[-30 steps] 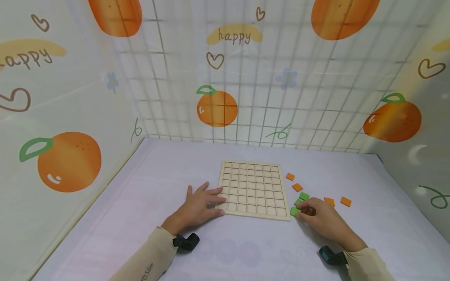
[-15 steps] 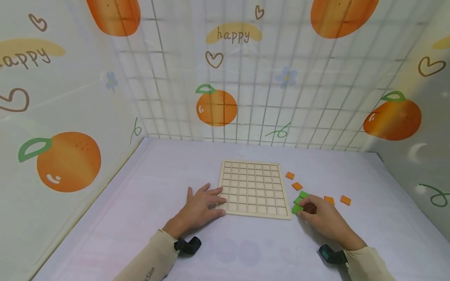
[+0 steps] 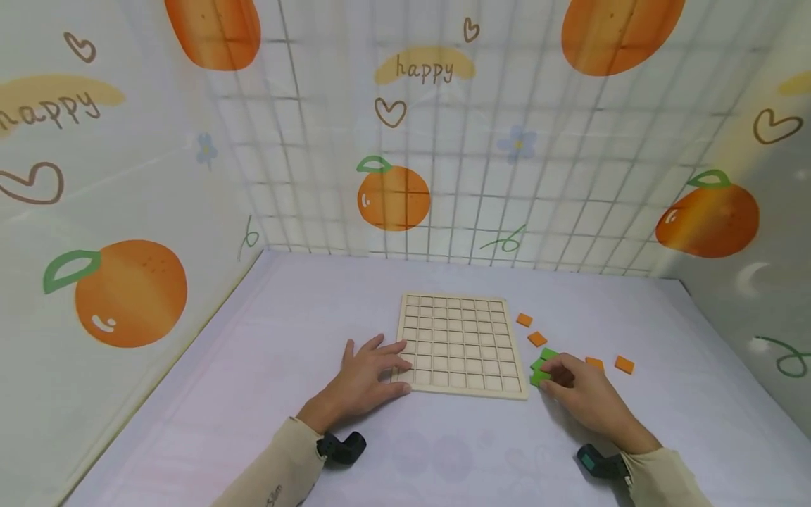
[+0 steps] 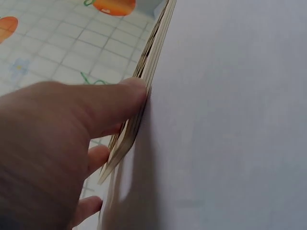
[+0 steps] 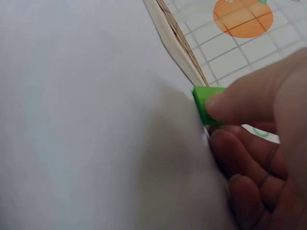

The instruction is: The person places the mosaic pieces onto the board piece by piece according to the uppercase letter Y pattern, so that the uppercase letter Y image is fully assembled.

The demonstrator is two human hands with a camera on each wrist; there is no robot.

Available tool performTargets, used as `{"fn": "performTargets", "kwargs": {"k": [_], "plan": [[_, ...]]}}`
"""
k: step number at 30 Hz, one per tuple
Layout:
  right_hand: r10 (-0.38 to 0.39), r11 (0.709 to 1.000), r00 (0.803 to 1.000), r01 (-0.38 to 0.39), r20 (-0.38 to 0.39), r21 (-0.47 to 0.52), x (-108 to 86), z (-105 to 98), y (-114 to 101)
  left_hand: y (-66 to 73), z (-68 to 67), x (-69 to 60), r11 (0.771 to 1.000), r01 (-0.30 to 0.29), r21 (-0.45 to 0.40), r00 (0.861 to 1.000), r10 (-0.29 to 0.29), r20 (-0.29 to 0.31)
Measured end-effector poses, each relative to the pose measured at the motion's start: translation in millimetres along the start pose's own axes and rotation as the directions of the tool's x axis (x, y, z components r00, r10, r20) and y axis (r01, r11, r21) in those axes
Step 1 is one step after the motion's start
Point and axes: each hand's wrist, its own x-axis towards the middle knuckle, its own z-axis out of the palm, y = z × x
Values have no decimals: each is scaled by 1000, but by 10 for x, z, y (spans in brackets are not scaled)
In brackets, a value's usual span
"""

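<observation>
In the head view a pale wooden grid board (image 3: 462,345) lies flat, its squares bare. The left hand (image 3: 357,377) rests at its left edge with fingers spread, fingertips over the rim. In the left wrist view the thumb of that hand (image 4: 62,115) touches the side of the board (image 4: 154,55). Just off the board's near right corner, the right hand (image 3: 589,394) pinches a green tile (image 3: 538,379); more green tiles (image 3: 548,353) lie right behind it. The right wrist view shows the thumb of the right hand (image 5: 283,120) on the green tile (image 5: 200,103), other fingers curled.
Two orange tiles (image 3: 524,320) lie along the board's right side, and two others (image 3: 624,365) are farther right, one partly behind the right hand. A white table (image 3: 304,303) carries everything. Printed white curtains (image 3: 317,141) stand around its back and sides.
The right hand and the nearest green tile have shifted slightly right, away from the board and closer to the other green tiles. The left hand stays at the board's edge. The head view has moved a little.
</observation>
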Motion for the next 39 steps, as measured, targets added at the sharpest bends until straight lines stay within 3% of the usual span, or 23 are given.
{"fn": "performTargets", "kwargs": {"k": [7, 10, 14, 19, 24, 29, 39], "plan": [[17, 995, 999, -12, -41, 103, -27, 4, 97, -84, -76, -10, 999, -41, -19, 988, 43, 147], [42, 987, 998, -35, -46, 158, -31, -11, 98, -119, -78, -14, 998, -53, -16, 983, 55, 177], [47, 967, 998, -36, -39, 251, 10, -24, 29, -148, -104, -28, 999, -34, 5, 988, 33, 148], [56, 913, 998, -41, -25, 405, 32, -28, -39, -159, -117, -22, 1000, -15, -14, 993, 17, 118], [52, 885, 999, -51, 11, 462, 21, 5, -50, -160, -72, -31, 1000, -18, -26, 994, 20, 111], [87, 871, 996, -83, 14, 483, 24, 19, -63, -132, -46, -19, 999, -28, -39, 995, 32, 96], [93, 880, 995, -103, 45, 463, 95, 35, -196, -56, -31, -27, 999, 32, -13, 995, -31, 98]]}}
